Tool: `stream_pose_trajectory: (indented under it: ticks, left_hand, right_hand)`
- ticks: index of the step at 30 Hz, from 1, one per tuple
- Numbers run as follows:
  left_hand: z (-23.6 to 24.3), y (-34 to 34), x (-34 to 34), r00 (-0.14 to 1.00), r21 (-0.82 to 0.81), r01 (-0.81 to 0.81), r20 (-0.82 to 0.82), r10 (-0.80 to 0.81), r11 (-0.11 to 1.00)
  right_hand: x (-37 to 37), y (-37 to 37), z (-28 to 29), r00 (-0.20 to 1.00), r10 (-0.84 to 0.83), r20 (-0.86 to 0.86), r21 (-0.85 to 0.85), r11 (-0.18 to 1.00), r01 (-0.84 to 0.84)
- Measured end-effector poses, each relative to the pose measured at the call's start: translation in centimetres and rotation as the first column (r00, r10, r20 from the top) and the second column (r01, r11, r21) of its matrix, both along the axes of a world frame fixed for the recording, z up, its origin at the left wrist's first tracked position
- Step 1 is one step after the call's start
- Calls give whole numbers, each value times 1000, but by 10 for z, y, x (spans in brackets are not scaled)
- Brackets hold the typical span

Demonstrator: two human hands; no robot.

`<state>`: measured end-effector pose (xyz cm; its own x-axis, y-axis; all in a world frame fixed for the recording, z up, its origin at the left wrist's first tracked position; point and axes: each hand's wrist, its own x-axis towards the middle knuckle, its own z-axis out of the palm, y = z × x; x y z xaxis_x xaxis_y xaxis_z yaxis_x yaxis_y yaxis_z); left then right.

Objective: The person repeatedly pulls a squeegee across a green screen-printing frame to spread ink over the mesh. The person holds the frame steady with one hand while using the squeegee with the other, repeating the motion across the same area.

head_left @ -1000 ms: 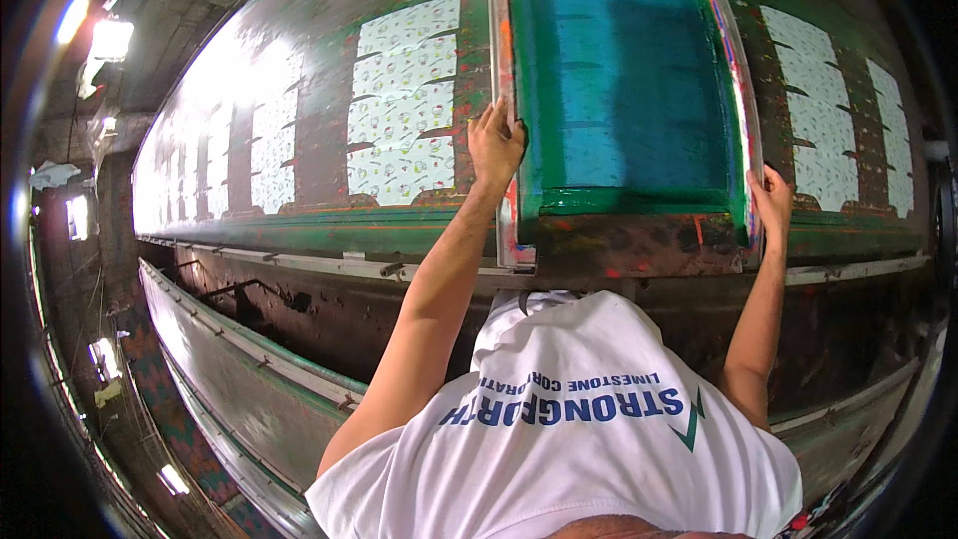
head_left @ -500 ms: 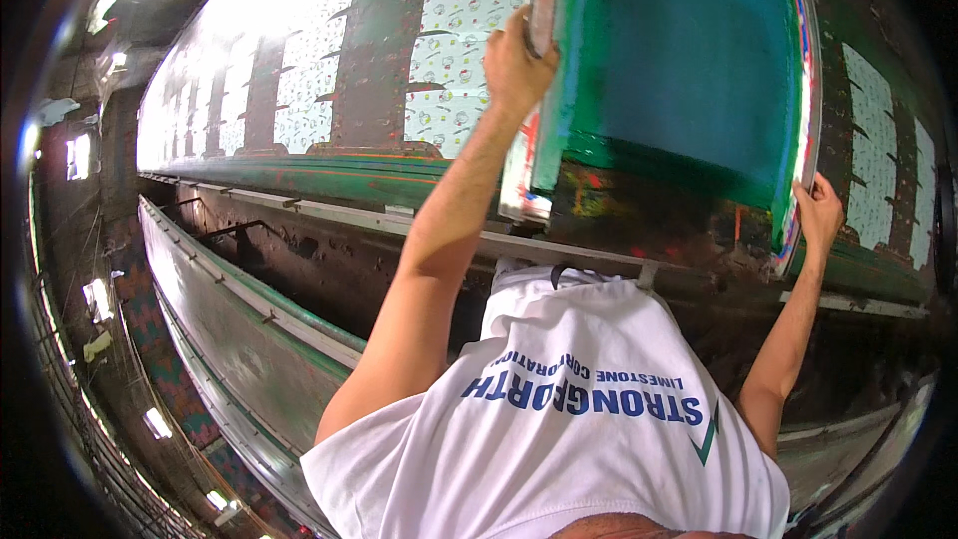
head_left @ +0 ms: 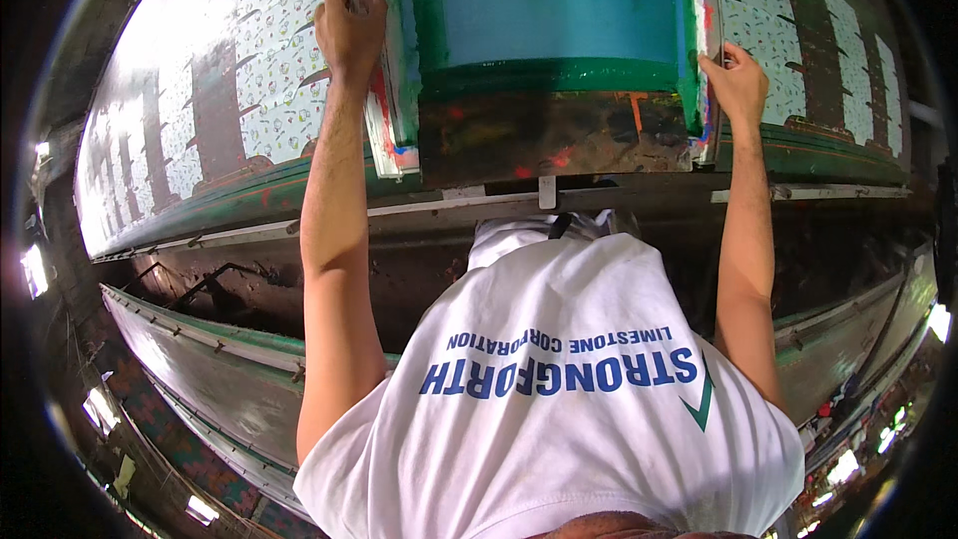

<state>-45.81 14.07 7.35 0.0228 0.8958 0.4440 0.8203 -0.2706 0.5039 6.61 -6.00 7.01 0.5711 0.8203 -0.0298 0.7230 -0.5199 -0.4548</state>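
Note:
A screen-printing frame (head_left: 705, 0) is stretched with blue mesh (head_left: 549, 10), bordered by green along its edges. Its side rails are smeared with red, blue and white. My left hand (head_left: 351, 30) is closed around the left rail, near the top of the picture. Lower down on the other side, my right hand (head_left: 736, 85) pinches the right rail between thumb and fingers. Between the lower ends of the rails shows a dark, paint-stained surface (head_left: 559, 130). The frame's far end is outside the picture.
Under the frame runs a long dark table (head_left: 220, 110), carrying white printed pieces (head_left: 282, 60) with a small pattern on both sides. A metal rail (head_left: 429, 202) with a small upright tab (head_left: 547, 192) follows its near edge. Another long table (head_left: 230, 349) lies behind me at left.
The frame now appears farther left and squarer in the picture, with both hands still on its rails. My view has shifted too, showing more printed pieces at right.

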Motion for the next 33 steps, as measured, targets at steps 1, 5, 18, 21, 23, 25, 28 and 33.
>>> stream_pose_trajectory:
  ticks: [1,5,18,21,23,25,28,33]
  left_hand:
    - [-7,-7,-8,999,-11,-31,11,31,999]
    - [-30,-26,-22,995,-65,-56,76,61,996]
    - [-56,-57,-30,996,-35,-92,-4,92,995]
    - [-62,-56,-26,997,-1,-78,5,78,997]
    - [-64,-57,-23,996,-25,-85,-31,84,996]
    - [-68,-57,-19,998,-20,-55,4,55,998]
    - [-72,-56,-19,998,-106,-64,-20,62,992]
    - [-79,-54,-24,991,-164,-88,-117,69,982]
  right_hand:
    - [-10,0,-2,1000,-4,-3,14,1000,4]
    - [-27,-11,-12,1000,-16,-24,19,1000,17]
    - [-34,-30,-37,996,-35,-88,29,999,37]
    - [-35,-30,-38,995,-50,-82,2,999,50]
    - [-36,-34,-40,988,-74,-133,5,997,76]
    - [-35,-36,-44,993,-22,-115,20,999,24]
    - [-31,-34,-50,993,19,-120,-4,1000,-19]
    - [-39,-33,-45,997,52,-52,30,998,-51]
